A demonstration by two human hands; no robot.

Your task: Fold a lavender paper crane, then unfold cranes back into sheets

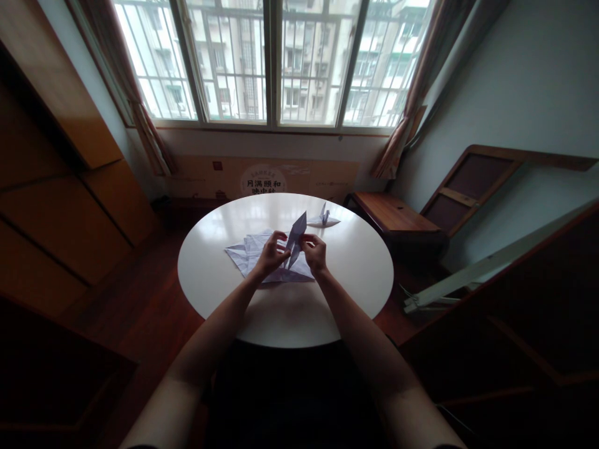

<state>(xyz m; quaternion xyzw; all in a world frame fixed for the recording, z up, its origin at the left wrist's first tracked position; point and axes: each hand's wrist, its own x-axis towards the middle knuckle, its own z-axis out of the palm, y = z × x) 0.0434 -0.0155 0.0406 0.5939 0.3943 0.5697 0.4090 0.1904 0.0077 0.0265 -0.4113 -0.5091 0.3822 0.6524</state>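
Note:
A folded piece of pale paper [296, 236], long and diamond-shaped, is held up above the table between my two hands. My left hand [274, 252] grips its lower left side, fingers curled round the edge. On the other side, my right hand [313, 252] pinches the paper's right edge between thumb and fingers. Beneath both hands lie several creased paper sheets [238, 253], overlapping one another. A finished folded paper crane [324, 218] stands on the table beyond my right hand, apart from it.
The round white table [299, 323] carries all the paper. Behind it, a printed cardboard panel [327, 176] leans under the barred window [309, 68]. A low wooden table [395, 212] stands at the back right, and wooden cabinets [42, 237] line the left.

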